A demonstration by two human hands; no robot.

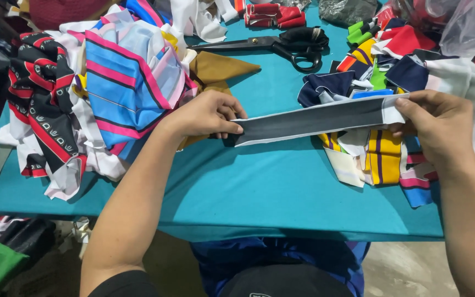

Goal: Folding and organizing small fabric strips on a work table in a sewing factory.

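Both hands stretched a grey fabric strip (314, 118) at frame centre above the teal worktop (270, 187): left hand (207, 114) and right hand (441, 129), fingers clamped on its ends. Even tension would likely keep it flat.

The desk (281, 192) is covered in plain teal cloth. The fabric strip (314, 120) is dark grey with white ends and a white edge. The folded cloth (125, 82) shows sky-blue bands with pink, black and white stripes. Beside it, the patterned fabric (42, 104) is black with red bands and small white marks. The brown cloth (218, 69) is plain ochre. The scissors (281, 47) are black. The scrap pile (380, 154) mixes yellow with purple stripes, navy, green, red and white.
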